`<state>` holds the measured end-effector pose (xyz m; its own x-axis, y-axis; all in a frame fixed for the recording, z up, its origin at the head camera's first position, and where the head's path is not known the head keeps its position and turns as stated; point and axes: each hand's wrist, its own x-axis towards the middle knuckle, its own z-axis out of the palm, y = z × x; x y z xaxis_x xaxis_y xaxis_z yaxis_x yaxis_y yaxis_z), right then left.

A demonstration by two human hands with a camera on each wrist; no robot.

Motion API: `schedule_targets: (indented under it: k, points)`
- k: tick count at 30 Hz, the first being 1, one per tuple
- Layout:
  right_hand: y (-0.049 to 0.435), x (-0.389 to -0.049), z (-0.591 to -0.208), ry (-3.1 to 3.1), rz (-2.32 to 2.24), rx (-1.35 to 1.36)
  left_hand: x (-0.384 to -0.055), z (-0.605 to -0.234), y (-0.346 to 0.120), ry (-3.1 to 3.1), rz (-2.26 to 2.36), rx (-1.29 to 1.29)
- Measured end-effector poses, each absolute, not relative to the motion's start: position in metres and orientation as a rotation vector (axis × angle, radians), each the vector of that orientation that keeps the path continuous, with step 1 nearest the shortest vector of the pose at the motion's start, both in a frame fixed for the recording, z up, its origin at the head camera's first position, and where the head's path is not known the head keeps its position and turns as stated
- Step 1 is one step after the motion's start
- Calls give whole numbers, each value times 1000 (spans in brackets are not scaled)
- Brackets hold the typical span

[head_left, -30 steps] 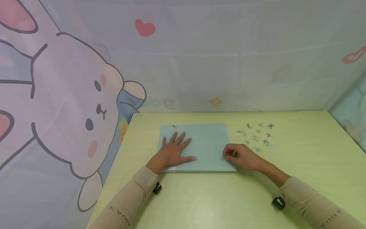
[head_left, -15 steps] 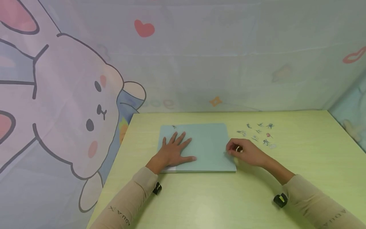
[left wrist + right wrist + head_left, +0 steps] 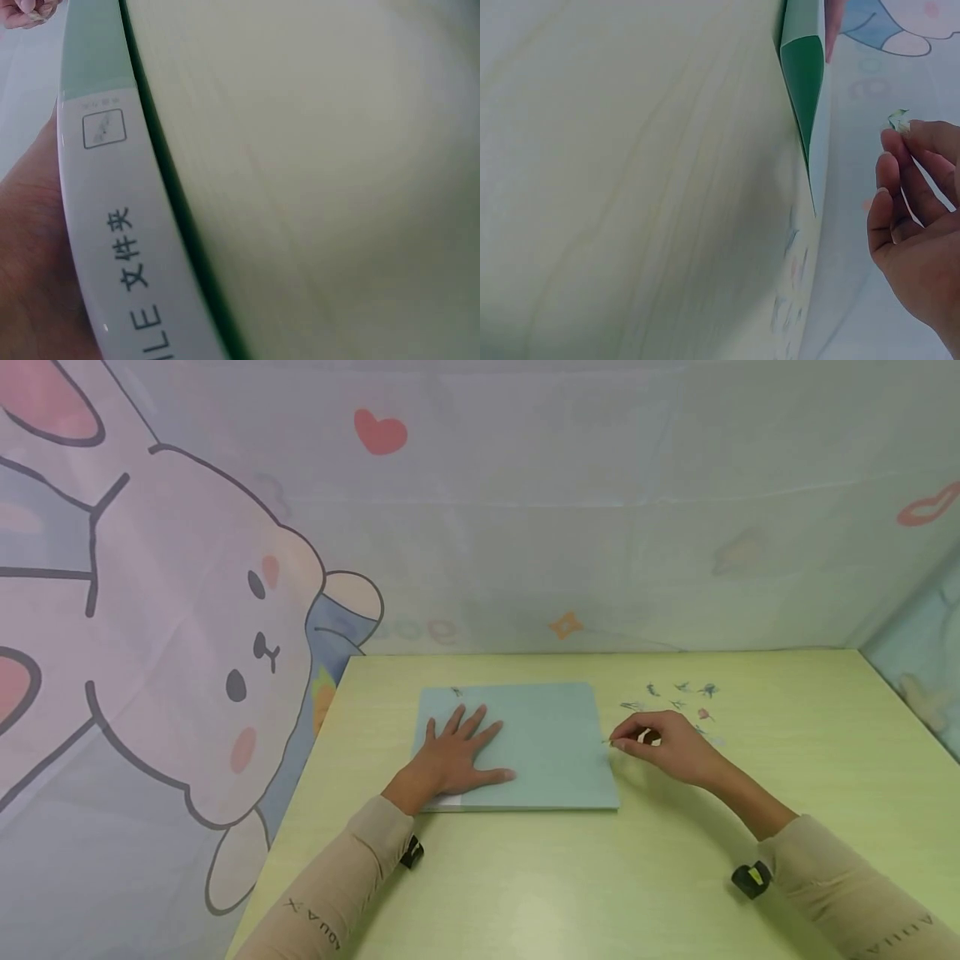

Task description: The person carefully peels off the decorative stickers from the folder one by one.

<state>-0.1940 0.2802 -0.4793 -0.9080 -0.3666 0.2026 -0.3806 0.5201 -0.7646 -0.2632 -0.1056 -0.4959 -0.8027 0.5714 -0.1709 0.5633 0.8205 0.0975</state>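
Observation:
A pale green file folder (image 3: 555, 727) lies closed on the table, its labelled white spine (image 3: 112, 187) showing in the left wrist view. The left hand (image 3: 452, 760) rests flat on the cover with fingers spread. Near the folder's far left corner, a small plant-like sticker (image 3: 457, 692) is on the cover. Just off the folder's right edge, the right hand (image 3: 667, 747) is raised and pinches a small clear sticker with green leaves (image 3: 898, 118) between thumb and forefinger. Its exact design is too small to tell.
Several loose flower stickers (image 3: 678, 704) are scattered on the light yellow table (image 3: 540, 885) right of the folder, partly hidden by the right hand. A printed cloth backdrop (image 3: 525, 527) stands behind the table's far edge.
The right hand has moved up and to the right, from over the folder's right side to just beyond its edge, with the sticker in its fingertips. The left hand has stayed put.

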Motion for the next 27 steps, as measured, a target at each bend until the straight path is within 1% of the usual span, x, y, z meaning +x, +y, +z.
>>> schedule_targets:
  k: [10,20,27]
  points:
    - [287,-197,-486,-2717,1436,635,-266,-499,-105,2813,49,869]
    - [288,-200,-491,-2688,1443,673,-268,-498,-103,2820,54,879]
    - [292,-202,-489,-2676,1445,620,-269,-498,-102,2813,56,862]
